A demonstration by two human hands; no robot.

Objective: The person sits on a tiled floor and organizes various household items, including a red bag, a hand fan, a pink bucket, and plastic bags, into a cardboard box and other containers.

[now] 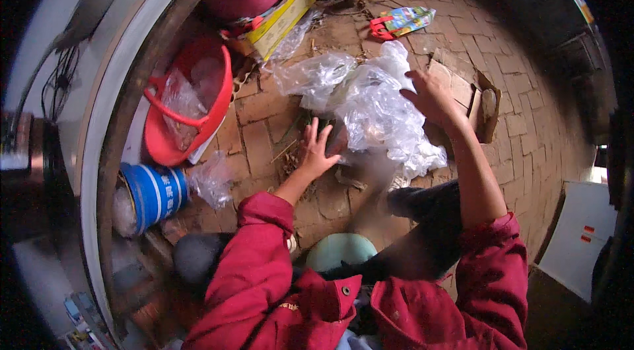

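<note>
Flanking clear plastic sheet (376, 109): red basket (188, 109), torn cardboard (475, 96), blue can (155, 193).

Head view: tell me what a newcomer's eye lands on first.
The heap of crumpled clear plastic bags on the brick floor, with the right hand on it and the left hand spread open beside it. Then the red basket at left, above a blue bucket lying on its side.

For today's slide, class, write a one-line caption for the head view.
Left hand and right hand reach into crumpled clear plastic on a brick floor, beside a red basket.
</note>
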